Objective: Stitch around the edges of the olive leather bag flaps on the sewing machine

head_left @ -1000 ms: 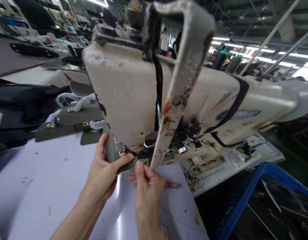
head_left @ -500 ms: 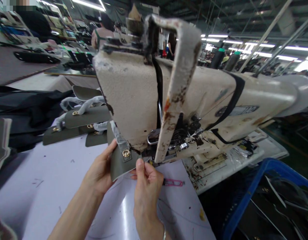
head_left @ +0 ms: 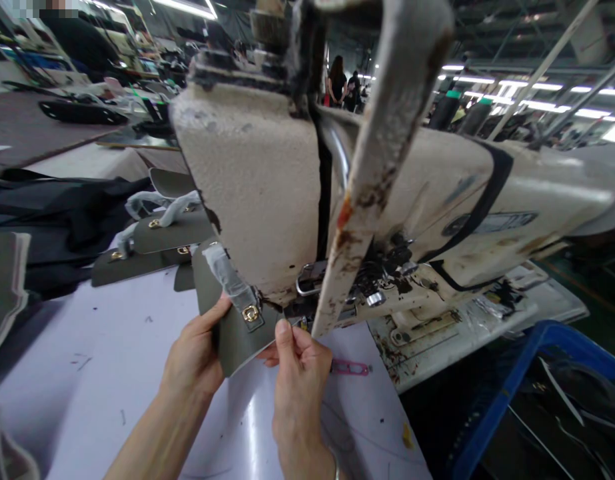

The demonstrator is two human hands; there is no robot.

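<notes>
A dark olive panel (head_left: pixel 232 347) with a plastic-wrapped handle and a gold fitting is held at the head of a worn cream sewing machine (head_left: pixel 252 180). My left hand (head_left: pixel 194 353) grips the panel's left side, thumb on top and fingers beneath. At its right front edge, my right hand (head_left: pixel 300 357) pinches the panel between thumb and fingers, just below the machine's needle area. The needle itself is hidden. A pink-handled tool (head_left: pixel 351 367) lies on the white work surface (head_left: pixel 152 380) beside my right hand.
Similar olive panels (head_left: pixel 174 230) with wrapped handles lie behind the left hand. Dark fabric (head_left: pixel 52 213) is piled at the left. A blue crate (head_left: pixel 492 407) holding dark pieces stands at the lower right. People are in the background.
The panel has turned slightly and shows more of its wrapped handle, with both hands still on it. The view has shifted, so the machine looks larger and closer.
</notes>
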